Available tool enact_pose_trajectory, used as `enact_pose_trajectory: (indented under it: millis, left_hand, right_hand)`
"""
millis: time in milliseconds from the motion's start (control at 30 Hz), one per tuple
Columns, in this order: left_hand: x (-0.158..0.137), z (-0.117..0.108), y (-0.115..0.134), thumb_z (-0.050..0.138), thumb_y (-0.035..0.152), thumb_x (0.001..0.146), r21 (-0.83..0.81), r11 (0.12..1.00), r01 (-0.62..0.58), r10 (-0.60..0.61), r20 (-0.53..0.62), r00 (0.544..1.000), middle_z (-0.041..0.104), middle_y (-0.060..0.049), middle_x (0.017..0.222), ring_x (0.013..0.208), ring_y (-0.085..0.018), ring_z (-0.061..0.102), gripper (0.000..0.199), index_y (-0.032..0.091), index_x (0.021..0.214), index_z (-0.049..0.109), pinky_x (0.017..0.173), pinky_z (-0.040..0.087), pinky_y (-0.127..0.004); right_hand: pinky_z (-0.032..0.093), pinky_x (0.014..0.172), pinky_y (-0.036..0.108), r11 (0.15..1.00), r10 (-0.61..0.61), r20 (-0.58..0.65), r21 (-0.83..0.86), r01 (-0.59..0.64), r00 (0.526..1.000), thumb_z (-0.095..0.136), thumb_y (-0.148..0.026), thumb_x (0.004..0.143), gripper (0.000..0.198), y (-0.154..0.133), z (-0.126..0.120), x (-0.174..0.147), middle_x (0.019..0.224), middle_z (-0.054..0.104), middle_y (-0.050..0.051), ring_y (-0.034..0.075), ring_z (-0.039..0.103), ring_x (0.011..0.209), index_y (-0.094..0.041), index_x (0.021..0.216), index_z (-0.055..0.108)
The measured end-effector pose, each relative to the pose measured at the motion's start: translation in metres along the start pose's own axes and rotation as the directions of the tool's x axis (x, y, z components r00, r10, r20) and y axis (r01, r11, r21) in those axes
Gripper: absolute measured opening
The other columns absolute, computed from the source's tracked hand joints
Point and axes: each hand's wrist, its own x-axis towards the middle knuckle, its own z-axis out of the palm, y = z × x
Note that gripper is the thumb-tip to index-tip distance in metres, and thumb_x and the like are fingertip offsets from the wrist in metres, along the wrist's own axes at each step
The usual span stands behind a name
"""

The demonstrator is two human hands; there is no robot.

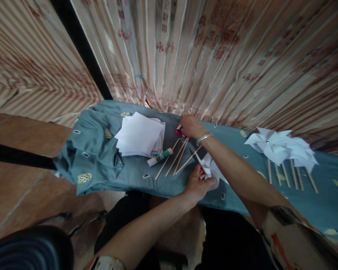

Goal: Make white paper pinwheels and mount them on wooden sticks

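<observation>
My left hand (197, 185) is closed on a folded white paper pinwheel (211, 170) near the front edge of the cloth. Farther back, my right hand (191, 125), with a silver bangle at the wrist, has its fingers bent down at a small red box (179, 130). What its fingertips grip is hidden. Between the hands and to the left lie several thin wooden sticks (173, 162). A green and white glue stick (160, 157) lies across one of them. A dark pointed tool (193, 153), partly covered, shows beside the pinwheel.
A stack of white paper squares (141, 133) lies on the left of the grey-blue cloth (141, 182). At the right rest several finished pinwheels (278, 146) on sticks. A pleated curtain (169, 56) hangs behind. A black stool (30, 247) stands at lower left.
</observation>
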Motion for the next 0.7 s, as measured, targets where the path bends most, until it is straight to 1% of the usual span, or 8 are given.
enact_pose_trajectory:
  millis: [100, 167, 233, 367, 500, 700]
  left_hand:
    - [-0.001, 0.0, 0.001, 0.068, -0.003, 0.054, -0.002, 1.0, 0.0, 0.0, 0.008, 1.0, 0.07, -0.004, 0.096, 0.095, -0.022, 0.065, 0.049, 0.02, 0.097, 0.062, 0.096, 0.044, -0.039]
    - [-0.002, -0.001, 0.002, 0.069, -0.002, 0.055, 0.002, 1.0, -0.004, 0.004, 0.012, 1.0, 0.07, -0.004, 0.097, 0.095, -0.021, 0.065, 0.047, 0.02, 0.096, 0.062, 0.097, 0.044, -0.039]
    - [-0.002, -0.001, 0.002, 0.069, -0.003, 0.055, 0.011, 1.0, -0.003, 0.003, 0.009, 1.0, 0.07, -0.004, 0.095, 0.094, -0.021, 0.065, 0.047, 0.019, 0.096, 0.063, 0.097, 0.044, -0.039]
    - [-0.002, 0.0, 0.002, 0.069, -0.004, 0.056, 0.017, 1.0, -0.009, 0.009, 0.01, 1.0, 0.07, -0.005, 0.098, 0.096, -0.021, 0.065, 0.047, 0.019, 0.095, 0.063, 0.097, 0.044, -0.038]
    - [-0.002, 0.001, 0.003, 0.067, -0.006, 0.057, 0.035, 0.999, 0.0, 0.0, 0.001, 1.0, 0.07, -0.004, 0.097, 0.094, -0.019, 0.065, 0.044, 0.019, 0.093, 0.062, 0.095, 0.046, -0.035]
    - [-0.005, 0.002, 0.006, 0.065, -0.005, 0.059, 0.053, 0.999, -0.006, 0.006, 0.001, 1.0, 0.07, -0.005, 0.101, 0.096, -0.019, 0.065, 0.048, 0.018, 0.101, 0.062, 0.094, 0.047, -0.033]
  right_hand:
    - [0.044, 0.093, 0.036, 1.0, 0.016, -0.04, 0.005, -0.016, 0.999, 0.045, -0.012, 0.084, 0.032, 0.0, -0.006, -0.009, 0.112, 0.067, 0.022, 0.03, 0.058, 0.109, -0.004, 0.101, 0.072]
    - [0.042, 0.097, 0.035, 1.0, -0.011, -0.089, 0.025, 0.013, 0.996, 0.043, -0.013, 0.086, 0.032, 0.001, -0.008, -0.016, 0.114, 0.065, 0.019, 0.028, 0.054, 0.114, -0.007, 0.099, 0.072]
    - [0.041, 0.098, 0.035, 0.998, -0.028, -0.113, 0.044, 0.034, 0.993, 0.044, -0.013, 0.086, 0.031, 0.002, -0.008, -0.02, 0.114, 0.065, 0.018, 0.027, 0.054, 0.113, -0.01, 0.097, 0.072]
    - [0.043, 0.096, 0.036, 0.999, -0.007, -0.073, 0.043, 0.011, 0.997, 0.047, -0.014, 0.085, 0.028, 0.004, -0.005, -0.021, 0.113, 0.065, 0.018, 0.028, 0.055, 0.111, -0.01, 0.099, 0.071]
    - [0.045, 0.092, 0.037, 1.0, 0.025, -0.006, -0.005, -0.025, 1.0, 0.05, -0.017, 0.084, 0.03, 0.0, -0.004, -0.016, 0.116, 0.065, 0.02, 0.031, 0.054, 0.114, -0.008, 0.105, 0.07]
    - [0.048, 0.088, 0.037, 0.999, 0.035, 0.026, -0.018, -0.034, 0.999, 0.052, -0.012, 0.081, 0.032, -0.002, -0.003, -0.01, 0.112, 0.068, 0.023, 0.033, 0.058, 0.111, -0.003, 0.105, 0.07]
